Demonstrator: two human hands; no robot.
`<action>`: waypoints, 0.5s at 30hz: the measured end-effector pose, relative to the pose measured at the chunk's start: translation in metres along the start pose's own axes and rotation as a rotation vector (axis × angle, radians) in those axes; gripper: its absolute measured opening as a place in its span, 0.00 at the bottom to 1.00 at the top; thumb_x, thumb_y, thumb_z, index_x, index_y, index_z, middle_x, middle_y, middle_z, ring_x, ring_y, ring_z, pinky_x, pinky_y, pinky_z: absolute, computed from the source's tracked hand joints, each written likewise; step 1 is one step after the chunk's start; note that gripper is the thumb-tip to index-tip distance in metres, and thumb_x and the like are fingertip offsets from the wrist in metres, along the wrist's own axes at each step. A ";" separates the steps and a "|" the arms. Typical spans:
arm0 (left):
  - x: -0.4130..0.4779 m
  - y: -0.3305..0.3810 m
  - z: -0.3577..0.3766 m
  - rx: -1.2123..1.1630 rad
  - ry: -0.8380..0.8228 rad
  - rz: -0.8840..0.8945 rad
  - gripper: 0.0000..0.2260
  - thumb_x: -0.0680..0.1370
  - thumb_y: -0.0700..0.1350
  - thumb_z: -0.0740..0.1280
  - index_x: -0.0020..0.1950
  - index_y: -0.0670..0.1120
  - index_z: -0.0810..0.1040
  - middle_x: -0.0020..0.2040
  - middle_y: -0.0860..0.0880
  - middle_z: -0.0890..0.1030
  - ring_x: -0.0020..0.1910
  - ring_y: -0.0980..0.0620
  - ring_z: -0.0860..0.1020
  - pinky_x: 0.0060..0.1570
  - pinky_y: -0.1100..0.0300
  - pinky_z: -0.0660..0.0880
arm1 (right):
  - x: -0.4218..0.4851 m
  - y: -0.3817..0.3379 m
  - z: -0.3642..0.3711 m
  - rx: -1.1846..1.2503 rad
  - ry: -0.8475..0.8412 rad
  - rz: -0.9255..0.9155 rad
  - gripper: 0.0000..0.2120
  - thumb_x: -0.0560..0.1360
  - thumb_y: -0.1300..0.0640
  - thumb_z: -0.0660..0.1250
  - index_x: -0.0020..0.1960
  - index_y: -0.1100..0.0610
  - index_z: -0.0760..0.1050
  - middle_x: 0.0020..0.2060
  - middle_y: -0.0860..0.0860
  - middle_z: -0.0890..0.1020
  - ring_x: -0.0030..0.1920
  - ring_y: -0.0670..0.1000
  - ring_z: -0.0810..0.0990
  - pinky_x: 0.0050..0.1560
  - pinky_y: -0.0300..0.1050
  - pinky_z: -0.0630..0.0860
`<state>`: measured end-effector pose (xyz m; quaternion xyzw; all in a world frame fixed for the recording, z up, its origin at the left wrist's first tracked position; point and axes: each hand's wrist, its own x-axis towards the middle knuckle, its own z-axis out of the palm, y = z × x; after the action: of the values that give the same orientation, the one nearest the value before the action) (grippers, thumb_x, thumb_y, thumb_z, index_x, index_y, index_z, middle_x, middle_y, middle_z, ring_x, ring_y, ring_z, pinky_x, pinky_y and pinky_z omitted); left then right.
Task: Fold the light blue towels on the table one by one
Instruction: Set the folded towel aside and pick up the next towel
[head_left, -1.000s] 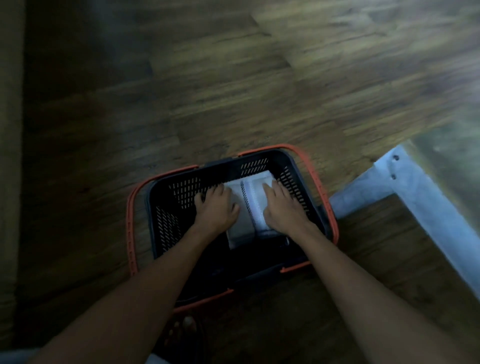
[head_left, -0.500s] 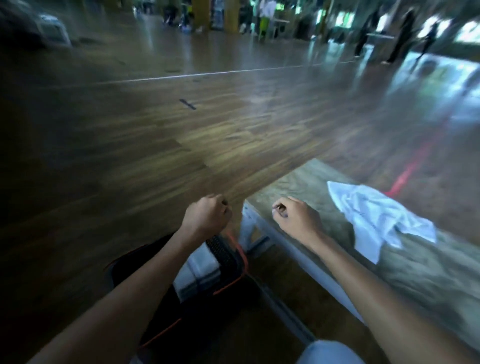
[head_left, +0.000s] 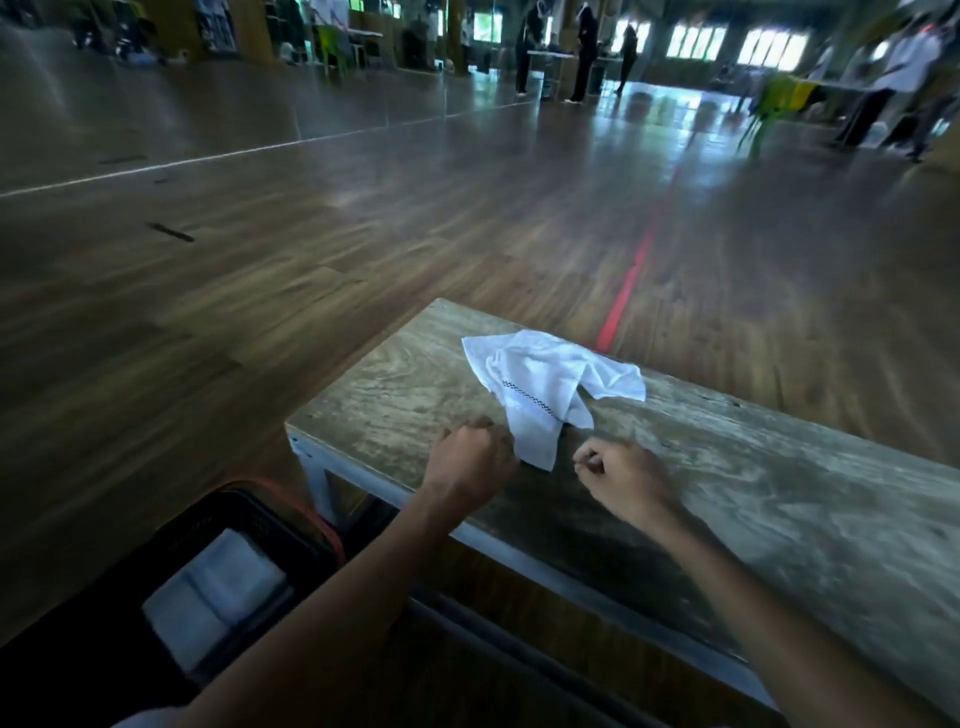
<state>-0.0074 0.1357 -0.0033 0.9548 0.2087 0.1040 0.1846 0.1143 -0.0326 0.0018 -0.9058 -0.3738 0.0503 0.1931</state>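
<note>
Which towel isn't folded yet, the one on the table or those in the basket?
The towel on the table: it lies crumpled, while the folded towels in the basket lie flat.

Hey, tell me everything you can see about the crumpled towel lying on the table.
The towel is thin, pale blue-white cloth with a dark stitched stripe across it. It lies crumpled and unfolded on the wooden table, one corner pointing toward the person. The curled left hand sits against that corner; whether it grips is unclear. The right hand is apart.
</note>
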 end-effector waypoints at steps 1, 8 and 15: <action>0.005 0.005 0.009 0.012 0.018 0.033 0.15 0.76 0.52 0.63 0.61 0.52 0.76 0.62 0.51 0.75 0.60 0.47 0.74 0.61 0.51 0.64 | 0.004 0.005 0.003 0.001 0.005 0.002 0.05 0.75 0.52 0.64 0.49 0.47 0.78 0.46 0.44 0.84 0.45 0.46 0.81 0.42 0.42 0.75; 0.034 0.016 0.057 0.176 0.026 0.071 0.20 0.75 0.59 0.63 0.62 0.50 0.76 0.62 0.51 0.74 0.63 0.48 0.69 0.58 0.52 0.62 | 0.030 0.015 0.017 -0.185 -0.010 -0.169 0.24 0.77 0.60 0.57 0.72 0.47 0.63 0.71 0.43 0.66 0.71 0.48 0.62 0.65 0.48 0.60; 0.024 -0.012 0.053 0.221 0.155 0.279 0.13 0.70 0.53 0.59 0.43 0.53 0.83 0.40 0.53 0.82 0.41 0.48 0.80 0.38 0.54 0.72 | 0.037 0.016 0.037 -0.369 -0.046 -0.343 0.29 0.73 0.67 0.57 0.71 0.47 0.66 0.70 0.42 0.69 0.73 0.51 0.61 0.66 0.49 0.51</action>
<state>0.0240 0.1399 -0.0540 0.9780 0.0982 0.1781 0.0459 0.1426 -0.0051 -0.0366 -0.8476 -0.5292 -0.0316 0.0215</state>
